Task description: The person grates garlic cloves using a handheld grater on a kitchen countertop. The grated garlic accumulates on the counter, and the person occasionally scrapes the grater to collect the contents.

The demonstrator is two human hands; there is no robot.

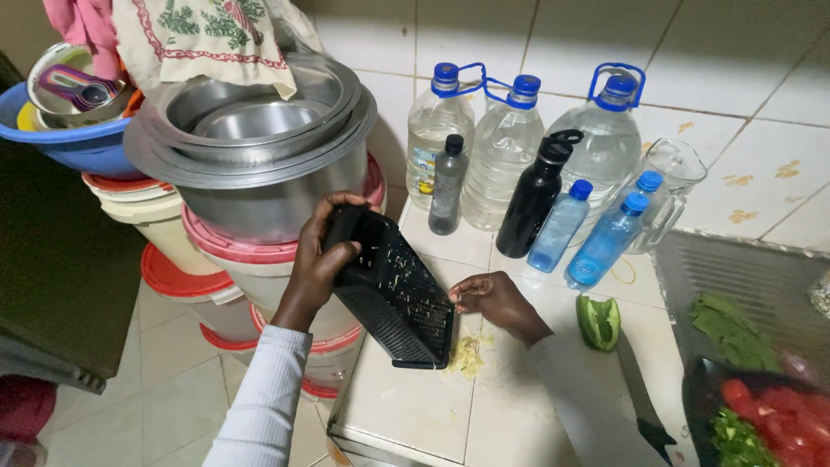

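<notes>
My left hand (318,259) grips the top of a black box grater (393,290), which stands tilted on the white tiled counter (415,406). My right hand (491,297) has its fingers pinched against the grater's right face; whatever it holds is too small to make out. A small heap of pale yellow gratings (467,355) lies on the counter at the grater's foot. Both arms wear white sleeves.
A green pepper half (599,322) and a knife (644,398) lie to the right. A dark bowl of tomato and greens (761,415) sits at the right corner. Several water bottles (506,151) line the back wall. Stacked metal basins (259,164) and tubs stand left, off the counter's edge.
</notes>
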